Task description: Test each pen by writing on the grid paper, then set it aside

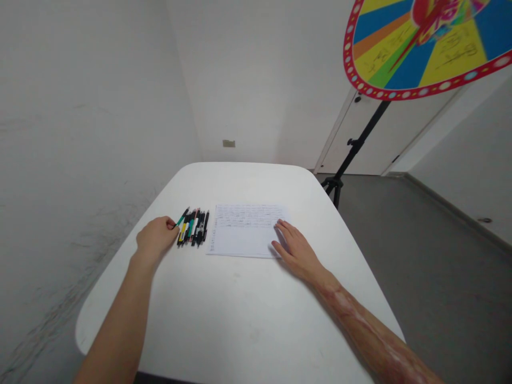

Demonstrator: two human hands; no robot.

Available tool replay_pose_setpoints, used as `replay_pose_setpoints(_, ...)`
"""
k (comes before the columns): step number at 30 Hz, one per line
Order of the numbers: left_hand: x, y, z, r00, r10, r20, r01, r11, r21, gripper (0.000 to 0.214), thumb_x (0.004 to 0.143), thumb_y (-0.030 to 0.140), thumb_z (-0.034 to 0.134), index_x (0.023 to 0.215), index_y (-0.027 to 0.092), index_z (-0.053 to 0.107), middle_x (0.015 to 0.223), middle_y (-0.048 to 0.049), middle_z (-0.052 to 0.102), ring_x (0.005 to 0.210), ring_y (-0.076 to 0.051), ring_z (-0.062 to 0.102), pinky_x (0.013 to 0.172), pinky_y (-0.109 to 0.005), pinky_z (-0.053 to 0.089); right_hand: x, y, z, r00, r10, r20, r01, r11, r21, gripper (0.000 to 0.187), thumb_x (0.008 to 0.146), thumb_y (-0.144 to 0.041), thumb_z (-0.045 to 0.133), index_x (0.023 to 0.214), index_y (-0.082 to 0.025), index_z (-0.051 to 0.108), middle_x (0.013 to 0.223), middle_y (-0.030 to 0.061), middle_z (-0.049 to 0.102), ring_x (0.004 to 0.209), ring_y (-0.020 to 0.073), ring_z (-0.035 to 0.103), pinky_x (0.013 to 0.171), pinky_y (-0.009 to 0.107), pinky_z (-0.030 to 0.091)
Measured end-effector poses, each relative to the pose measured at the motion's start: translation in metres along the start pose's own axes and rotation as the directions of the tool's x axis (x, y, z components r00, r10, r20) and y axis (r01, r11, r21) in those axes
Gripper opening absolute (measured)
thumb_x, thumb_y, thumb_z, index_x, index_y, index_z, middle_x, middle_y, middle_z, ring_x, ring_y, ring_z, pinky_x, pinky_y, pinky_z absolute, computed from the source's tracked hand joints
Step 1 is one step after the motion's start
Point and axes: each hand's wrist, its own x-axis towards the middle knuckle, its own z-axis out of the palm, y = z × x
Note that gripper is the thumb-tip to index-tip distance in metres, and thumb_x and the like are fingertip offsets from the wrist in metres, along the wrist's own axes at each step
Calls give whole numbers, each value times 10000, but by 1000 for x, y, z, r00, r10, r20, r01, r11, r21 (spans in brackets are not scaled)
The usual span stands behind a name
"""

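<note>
A white sheet of paper (244,229) covered with handwriting lies in the middle of the white table (240,314). My right hand (294,248) rests flat on its right edge, fingers stretched out. To the left of the sheet, several pens (195,228) lie side by side in a row. My left hand (155,237) is curled at the row's left end and pinches a green pen (182,218), the leftmost one, which angles away from the others.
A colourful prize wheel (424,42) on a black tripod stand (352,154) rises beyond the table's far right corner. White walls close in on the left and behind. Grey floor (420,240) lies to the right of the table.
</note>
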Motion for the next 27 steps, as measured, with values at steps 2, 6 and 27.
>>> replay_pose_setpoints(2,0,-1,1,1000,-3,-7,4,999,53,258,897,407,644,1007,223,788,1129,-151,820,1078,-402,751,809,-448,553,0,0,-1,1000,0,6,0,1000,-8,666,1133,-548,416,1690,-185,448,1746,168,481,1616,340,456,1354,562,370)
replay_pose_setpoints(6,-1,-5,0,999,18,-31,-13,989,150,376,1032,396,480,1049,158,771,1142,-236,783,1062,-410,746,832,-463,558,0,1,-1,1000,8,13,-8,1000,-9,676,1131,-561,409,1714,-219,412,1763,149,463,1628,356,438,1349,593,367)
replay_pose_setpoints(27,-76,127,89,530,814,-239,-848,517,-121,384,1201,341,299,1167,213,659,1079,-104,719,1027,-268,696,982,-449,594,46,-31,-2,981,189,-47,-138,846,515,507,1124,-569,439,742,-252,540,734,10,650,723,204,605,734,334,462)
